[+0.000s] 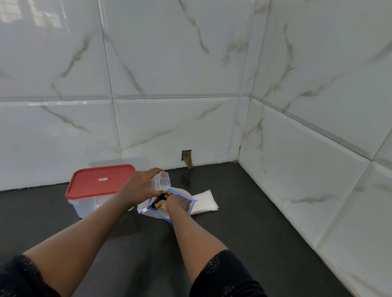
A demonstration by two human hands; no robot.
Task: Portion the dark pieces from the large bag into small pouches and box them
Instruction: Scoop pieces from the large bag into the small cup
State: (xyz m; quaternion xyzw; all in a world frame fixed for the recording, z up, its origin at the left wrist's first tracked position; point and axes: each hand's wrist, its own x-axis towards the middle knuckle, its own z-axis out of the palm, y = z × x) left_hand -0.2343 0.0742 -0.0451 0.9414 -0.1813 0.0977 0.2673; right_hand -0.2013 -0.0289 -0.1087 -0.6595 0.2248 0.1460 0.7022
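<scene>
Dark pieces (161,198) could miss the narrow small pouch (161,181) the left hand (139,183) grips; right hand (175,204) fingers hidden inside large bag (153,214).

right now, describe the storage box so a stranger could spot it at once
Find the black counter under the marble-look tiled wall. Left of the left hand stands a clear rectangular plastic box. Its shut red lid is the only red there.

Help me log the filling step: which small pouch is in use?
The clear pouch that the left hand holds above the blue-edged bag; the other pouches lie flat in a white stack on the counter behind it.
</scene>
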